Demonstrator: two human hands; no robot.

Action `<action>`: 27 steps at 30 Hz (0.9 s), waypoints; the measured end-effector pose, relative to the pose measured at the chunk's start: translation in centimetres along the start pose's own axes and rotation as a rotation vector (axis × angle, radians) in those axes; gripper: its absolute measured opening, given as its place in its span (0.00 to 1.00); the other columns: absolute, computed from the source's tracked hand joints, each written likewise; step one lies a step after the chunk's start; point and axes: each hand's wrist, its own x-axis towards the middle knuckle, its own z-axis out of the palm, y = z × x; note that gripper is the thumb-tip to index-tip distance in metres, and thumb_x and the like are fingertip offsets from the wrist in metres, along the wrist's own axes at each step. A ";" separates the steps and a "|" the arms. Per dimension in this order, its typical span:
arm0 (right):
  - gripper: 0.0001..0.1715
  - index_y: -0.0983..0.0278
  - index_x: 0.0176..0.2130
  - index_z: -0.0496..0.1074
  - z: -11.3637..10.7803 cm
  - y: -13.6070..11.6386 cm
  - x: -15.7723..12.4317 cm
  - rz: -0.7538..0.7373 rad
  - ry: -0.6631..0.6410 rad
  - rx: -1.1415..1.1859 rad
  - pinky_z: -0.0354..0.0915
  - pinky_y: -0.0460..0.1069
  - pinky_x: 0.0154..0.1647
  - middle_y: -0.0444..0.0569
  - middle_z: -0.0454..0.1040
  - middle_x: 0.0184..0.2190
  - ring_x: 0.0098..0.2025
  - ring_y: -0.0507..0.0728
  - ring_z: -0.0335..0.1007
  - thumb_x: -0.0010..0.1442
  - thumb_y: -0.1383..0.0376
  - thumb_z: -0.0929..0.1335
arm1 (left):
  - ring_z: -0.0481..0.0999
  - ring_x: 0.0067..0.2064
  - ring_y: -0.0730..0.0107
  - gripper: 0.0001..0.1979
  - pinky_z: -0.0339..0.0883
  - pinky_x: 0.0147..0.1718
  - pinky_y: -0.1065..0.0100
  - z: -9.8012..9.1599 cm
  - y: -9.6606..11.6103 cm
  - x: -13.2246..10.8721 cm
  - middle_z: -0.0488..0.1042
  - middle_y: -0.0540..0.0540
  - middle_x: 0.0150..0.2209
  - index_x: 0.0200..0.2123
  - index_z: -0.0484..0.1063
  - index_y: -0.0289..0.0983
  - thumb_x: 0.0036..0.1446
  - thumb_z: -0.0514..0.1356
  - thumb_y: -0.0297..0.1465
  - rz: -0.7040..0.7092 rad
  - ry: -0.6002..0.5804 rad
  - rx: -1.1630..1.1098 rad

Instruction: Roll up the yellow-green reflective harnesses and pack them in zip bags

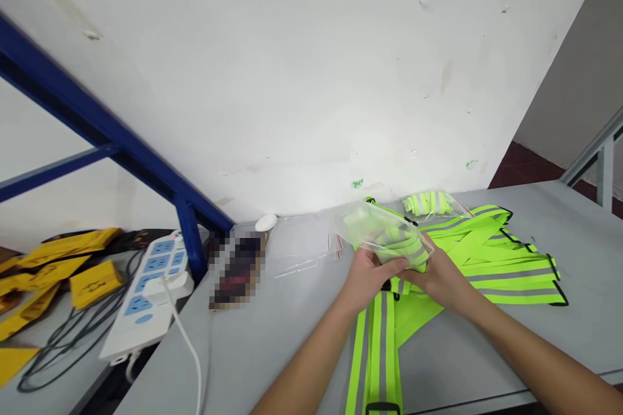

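Observation:
Between both hands, above the grey table, is a clear plastic bag (360,224) with a rolled neon-green reflective strap (402,243) inside or entering its mouth; I cannot tell how far in it sits. My left hand (367,275) is closed on the bag and roll from the left, thumb across the front. My right hand (435,272) grips the same bundle from the right. Under and beside the hands lies a pile of loose neon-green reflective straps (487,259) with grey stripes and black buckles. Behind it rests another bagged roll (428,203).
Flat clear zip bags (302,243) lie left of the hands, beside a pixelated item (238,272) and a white oval object (266,222). A white power strip (150,292) with cables stands near a blue metal frame (187,233). Yellow items (63,266) lie far left.

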 end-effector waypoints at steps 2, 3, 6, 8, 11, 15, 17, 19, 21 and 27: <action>0.24 0.60 0.45 0.70 0.0 0.1 0.2 0.018 0.028 0.018 0.64 0.56 0.50 0.49 0.76 0.41 0.47 0.64 0.71 0.48 0.65 0.74 | 0.77 0.50 0.53 0.19 0.70 0.52 0.54 0.2 0.1 -0.1 0.79 0.43 0.46 0.43 0.76 0.37 0.47 0.70 0.34 0.017 0.012 0.103; 0.23 0.60 0.44 0.71 0.0 0.0 0.3 0.032 0.039 0.027 0.65 0.56 0.49 0.49 0.77 0.40 0.45 0.64 0.71 0.47 0.65 0.74 | 0.77 0.50 0.53 0.18 0.70 0.51 0.55 0.3 0.2 -0.2 0.79 0.43 0.46 0.42 0.77 0.37 0.47 0.70 0.35 0.024 0.032 0.148; 0.22 0.62 0.42 0.74 0.0 -0.5 0.4 0.059 0.045 0.006 0.68 0.55 0.43 0.48 0.79 0.38 0.41 0.64 0.73 0.44 0.65 0.75 | 0.77 0.49 0.53 0.19 0.71 0.50 0.55 0.7 0.2 -0.3 0.79 0.42 0.46 0.43 0.77 0.36 0.46 0.69 0.36 0.022 0.103 0.183; 0.20 0.62 0.41 0.76 0.1 -1.2 0.4 0.052 0.038 -0.030 0.68 0.54 0.41 0.47 0.79 0.37 0.41 0.64 0.74 0.45 0.65 0.74 | 0.77 0.49 0.53 0.20 0.72 0.49 0.56 0.8 0.2 -0.2 0.79 0.41 0.46 0.43 0.77 0.35 0.46 0.70 0.36 0.020 0.124 0.138; 0.19 0.61 0.41 0.77 0.2 -2.3 0.2 0.041 0.034 -0.013 0.69 0.53 0.42 0.45 0.80 0.38 0.42 0.64 0.75 0.46 0.64 0.74 | 0.78 0.47 0.54 0.20 0.73 0.47 0.58 1.0 0.3 0.0 0.80 0.42 0.45 0.43 0.78 0.35 0.46 0.70 0.36 0.033 0.128 0.067; 0.18 0.61 0.41 0.77 0.0 -3.1 0.0 0.081 0.006 0.023 0.70 0.53 0.43 0.45 0.80 0.37 0.43 0.64 0.75 0.47 0.63 0.74 | 0.79 0.46 0.53 0.19 0.74 0.45 0.59 1.5 0.6 -0.1 0.80 0.41 0.43 0.42 0.78 0.34 0.46 0.71 0.36 -0.031 0.186 -0.060; 0.18 0.61 0.40 0.77 -0.3 -3.2 0.1 0.119 0.010 -0.001 0.71 0.53 0.39 0.46 0.81 0.36 0.40 0.63 0.76 0.47 0.63 0.74 | 0.79 0.47 0.53 0.22 0.73 0.46 0.58 1.9 0.5 -0.1 0.80 0.40 0.44 0.44 0.77 0.34 0.45 0.71 0.36 -0.086 0.240 -0.175; 0.18 0.62 0.40 0.77 -0.5 -3.2 0.2 0.148 0.014 -0.010 0.71 0.53 0.37 0.46 0.80 0.36 0.38 0.63 0.77 0.46 0.63 0.74 | 0.78 0.48 0.53 0.23 0.73 0.47 0.58 2.5 0.3 -0.2 0.80 0.40 0.45 0.45 0.75 0.34 0.44 0.72 0.35 -0.141 0.277 -0.279; 0.17 0.62 0.39 0.77 -0.7 -3.3 0.3 0.149 0.014 -0.005 0.71 0.53 0.38 0.46 0.80 0.35 0.39 0.63 0.77 0.47 0.62 0.74 | 0.78 0.48 0.54 0.23 0.72 0.47 0.58 2.9 0.2 -0.3 0.80 0.40 0.44 0.44 0.75 0.35 0.44 0.72 0.34 -0.197 0.324 -0.346; 0.23 0.60 0.45 0.73 0.0 -3.2 0.9 0.071 0.114 -0.068 0.70 0.55 0.45 0.47 0.78 0.42 0.45 0.63 0.74 0.48 0.61 0.74 | 0.79 0.46 0.56 0.23 0.74 0.45 0.60 3.9 0.3 -0.4 0.79 0.40 0.45 0.46 0.73 0.35 0.47 0.71 0.35 -0.224 0.446 -0.464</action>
